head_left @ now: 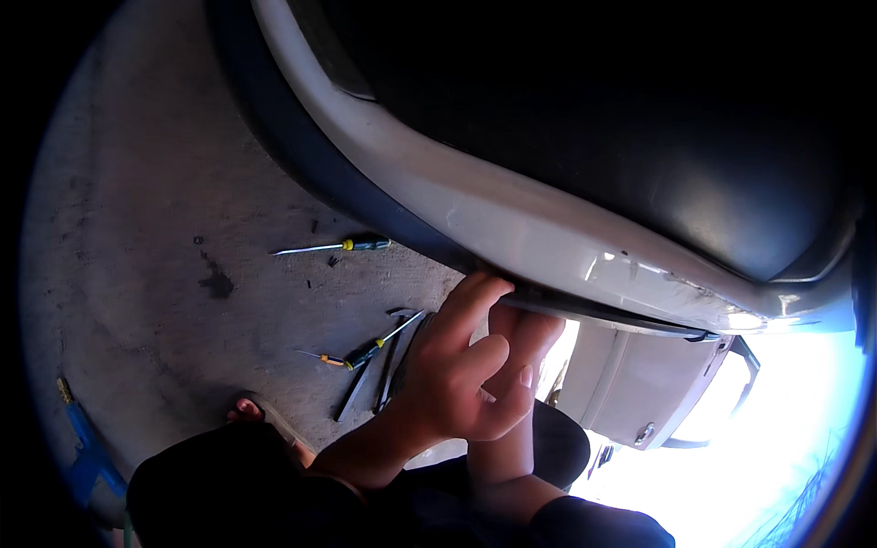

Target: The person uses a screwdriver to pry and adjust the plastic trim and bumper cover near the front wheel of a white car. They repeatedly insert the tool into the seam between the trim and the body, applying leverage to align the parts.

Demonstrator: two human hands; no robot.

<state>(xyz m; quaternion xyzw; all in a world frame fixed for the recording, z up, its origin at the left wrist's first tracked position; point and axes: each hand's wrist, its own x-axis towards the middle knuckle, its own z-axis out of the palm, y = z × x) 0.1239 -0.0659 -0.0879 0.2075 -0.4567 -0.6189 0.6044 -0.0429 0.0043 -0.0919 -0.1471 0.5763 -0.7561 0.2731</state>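
A long black trim strip [607, 313] runs along the lower edge of a pale car body panel [512, 228]. At the strip's left part, my left hand [461, 370] is closed, its fingertips on the strip's edge and its other fingers curled. My right hand [534, 333] reaches up just behind it, against the underside of the strip. The left hand covers part of the right hand, and the right fingertips are hidden by the strip. The strip's right end narrows near a small dark tip beside the panel.
On the concrete floor [164, 183] lie a screwdriver [356, 245] with a green and yellow handle, a second similar screwdriver [365, 354], a small orange-handled tool [331, 360] and dark bars [354, 393]. A blue tool [87, 447] lies far left. A pale vehicle [617, 384] stands beyond in bright light.
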